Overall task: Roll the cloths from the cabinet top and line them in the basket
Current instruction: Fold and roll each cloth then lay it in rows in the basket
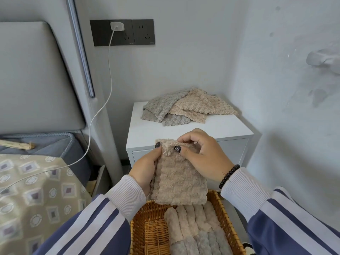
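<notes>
A folded beige cloth [179, 178] hangs in the air above the wicker basket [225, 225]. My left hand [145, 169] grips its left edge, thumb on the top corner. My right hand [199, 153] pinches the top edge, which is curled over. Several rolled cloths [195, 227], beige and grey, lie side by side in the right part of the basket. A loose pile of grey and beige cloths [185, 106] lies at the back of the white cabinet top [147, 127].
The cabinet stands in a corner, with walls behind it and to its right. A bed with a patterned cover [36, 190] and a grey headboard is on the left. A white charger cable [99, 111] hangs from a wall socket down to the bed.
</notes>
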